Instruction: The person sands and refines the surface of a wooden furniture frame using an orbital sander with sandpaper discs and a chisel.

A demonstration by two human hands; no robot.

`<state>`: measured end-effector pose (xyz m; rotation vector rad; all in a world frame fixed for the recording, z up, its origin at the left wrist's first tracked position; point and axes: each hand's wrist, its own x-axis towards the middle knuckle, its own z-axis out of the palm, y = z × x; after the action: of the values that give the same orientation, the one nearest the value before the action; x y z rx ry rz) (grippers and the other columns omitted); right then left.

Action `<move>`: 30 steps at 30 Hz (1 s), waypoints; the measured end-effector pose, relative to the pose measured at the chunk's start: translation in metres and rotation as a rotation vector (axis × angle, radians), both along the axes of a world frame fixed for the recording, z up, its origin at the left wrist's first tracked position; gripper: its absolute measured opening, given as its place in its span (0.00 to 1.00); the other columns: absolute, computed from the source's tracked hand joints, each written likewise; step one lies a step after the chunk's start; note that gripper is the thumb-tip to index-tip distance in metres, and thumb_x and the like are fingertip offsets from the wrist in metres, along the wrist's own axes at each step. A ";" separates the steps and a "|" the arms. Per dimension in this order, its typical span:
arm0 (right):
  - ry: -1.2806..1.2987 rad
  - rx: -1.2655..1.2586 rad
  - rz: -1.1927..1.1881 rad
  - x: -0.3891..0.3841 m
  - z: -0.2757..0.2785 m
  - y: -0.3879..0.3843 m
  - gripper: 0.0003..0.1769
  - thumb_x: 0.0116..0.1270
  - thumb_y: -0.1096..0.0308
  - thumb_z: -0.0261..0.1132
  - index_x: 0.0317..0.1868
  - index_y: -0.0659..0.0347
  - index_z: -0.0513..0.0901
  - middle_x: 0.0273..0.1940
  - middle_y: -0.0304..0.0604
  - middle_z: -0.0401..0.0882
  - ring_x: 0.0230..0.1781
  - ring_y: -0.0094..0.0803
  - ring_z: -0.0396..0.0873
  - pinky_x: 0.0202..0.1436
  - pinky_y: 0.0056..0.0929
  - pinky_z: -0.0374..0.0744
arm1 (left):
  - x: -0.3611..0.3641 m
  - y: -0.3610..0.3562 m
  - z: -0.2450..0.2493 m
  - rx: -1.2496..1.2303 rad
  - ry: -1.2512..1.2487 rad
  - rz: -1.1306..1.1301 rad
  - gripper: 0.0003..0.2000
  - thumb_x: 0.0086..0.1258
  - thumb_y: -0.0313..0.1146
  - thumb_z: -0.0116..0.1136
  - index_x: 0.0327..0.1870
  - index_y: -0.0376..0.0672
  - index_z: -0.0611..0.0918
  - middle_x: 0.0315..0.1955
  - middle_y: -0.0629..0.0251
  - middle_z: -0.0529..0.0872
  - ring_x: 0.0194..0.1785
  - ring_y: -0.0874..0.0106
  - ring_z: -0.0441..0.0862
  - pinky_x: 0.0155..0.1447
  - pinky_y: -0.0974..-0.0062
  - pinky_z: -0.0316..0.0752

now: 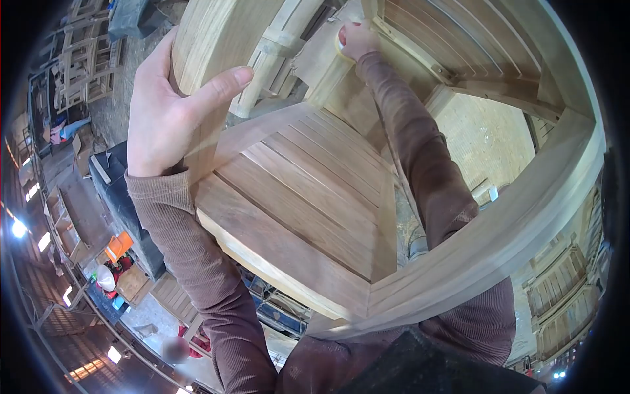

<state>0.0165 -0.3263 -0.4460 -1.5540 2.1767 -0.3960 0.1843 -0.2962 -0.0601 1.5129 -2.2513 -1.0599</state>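
A pale wooden chair [302,190] with a slatted seat lies tilted close in front of me. My left hand [172,108] is wrapped round a thick wooden armrest [220,39], the thumb lying across its face. Through the frame reaches my right arm, and my right hand [359,41] is closed near a wooden board at the far side of the chair. A small pad with a pale yellow edge [340,41] shows at its fingers, mostly hidden by them. A curved wooden rail [485,262] crosses over my right arm, and slatted backrest boards [453,33] stand at the upper right.
Wooden chair frames are stacked at the upper left [92,52] and lower right [558,282]. A black-covered block [128,203] stands beside my left forearm. A person in red with a white hat [105,279] and an orange object [119,247] are farther off.
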 end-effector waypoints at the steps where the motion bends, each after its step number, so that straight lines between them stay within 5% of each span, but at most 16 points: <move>1: -0.004 0.003 0.000 0.005 -0.003 0.003 0.20 0.52 0.64 0.64 0.48 0.48 0.73 0.45 0.55 0.71 0.39 0.52 0.79 0.41 0.42 0.78 | 0.000 0.000 0.000 -0.002 -0.006 -0.003 0.25 0.52 0.35 0.69 0.50 0.33 0.75 0.39 0.57 0.83 0.42 0.71 0.81 0.49 0.75 0.74; 4: 0.101 -0.103 -0.053 0.024 -0.002 0.018 0.19 0.52 0.64 0.65 0.46 0.48 0.74 0.44 0.55 0.71 0.37 0.50 0.79 0.39 0.42 0.79 | 0.001 0.001 0.000 0.003 -0.005 0.006 0.25 0.53 0.35 0.69 0.50 0.33 0.75 0.40 0.57 0.83 0.42 0.72 0.81 0.49 0.75 0.73; 10: 0.242 -0.162 0.345 0.095 -0.008 0.058 0.09 0.60 0.63 0.58 0.41 0.46 0.75 0.40 0.53 0.72 0.32 0.45 0.78 0.32 0.42 0.77 | 0.001 0.003 0.000 -0.015 -0.004 0.003 0.24 0.53 0.35 0.68 0.50 0.34 0.76 0.40 0.58 0.83 0.42 0.72 0.81 0.49 0.76 0.74; 13: 0.144 -0.116 0.309 0.126 -0.009 0.076 0.11 0.59 0.66 0.57 0.43 0.43 0.74 0.41 0.53 0.70 0.30 0.48 0.77 0.20 0.50 0.77 | 0.003 0.002 0.001 -0.013 -0.037 0.001 0.27 0.53 0.36 0.68 0.53 0.34 0.74 0.40 0.59 0.82 0.42 0.73 0.79 0.49 0.77 0.72; 17: 0.201 -0.147 0.357 0.132 -0.005 0.087 0.10 0.59 0.67 0.57 0.42 0.43 0.75 0.41 0.51 0.69 0.30 0.49 0.76 0.15 0.49 0.76 | 0.002 0.004 0.001 0.018 -0.086 0.075 0.29 0.53 0.38 0.68 0.56 0.34 0.73 0.41 0.61 0.80 0.43 0.74 0.77 0.49 0.78 0.71; 19: 0.010 -0.221 0.286 0.125 -0.019 0.077 0.10 0.59 0.67 0.57 0.42 0.44 0.75 0.41 0.51 0.69 0.29 0.49 0.76 0.14 0.50 0.75 | 0.001 0.004 0.000 0.017 -0.076 0.073 0.30 0.52 0.38 0.68 0.56 0.34 0.73 0.41 0.61 0.80 0.43 0.74 0.77 0.49 0.78 0.70; 20: 0.008 -0.223 0.288 0.121 -0.022 0.071 0.10 0.59 0.67 0.57 0.42 0.44 0.75 0.41 0.51 0.69 0.29 0.49 0.76 0.14 0.50 0.75 | 0.002 0.004 0.000 0.017 -0.070 0.073 0.30 0.52 0.38 0.68 0.56 0.34 0.73 0.41 0.61 0.80 0.43 0.74 0.77 0.50 0.78 0.70; 22: 0.181 -0.148 0.224 0.106 -0.011 0.063 0.10 0.57 0.65 0.61 0.41 0.45 0.75 0.39 0.52 0.71 0.31 0.45 0.77 0.32 0.40 0.76 | 0.003 0.004 0.000 0.024 -0.047 0.043 0.30 0.52 0.38 0.68 0.56 0.34 0.73 0.41 0.61 0.80 0.43 0.74 0.77 0.50 0.78 0.70; 30: -0.035 -0.077 -0.008 0.023 0.013 0.068 0.18 0.55 0.67 0.62 0.48 0.47 0.72 0.42 0.55 0.71 0.37 0.55 0.78 0.40 0.46 0.77 | -0.004 0.002 0.003 0.043 0.023 0.015 0.25 0.52 0.34 0.68 0.51 0.33 0.75 0.40 0.60 0.82 0.41 0.74 0.79 0.48 0.78 0.72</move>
<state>0.0395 -0.2586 -0.4330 -1.5668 2.1651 -0.5117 0.1799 -0.2940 -0.0570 1.5233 -2.2120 -1.1223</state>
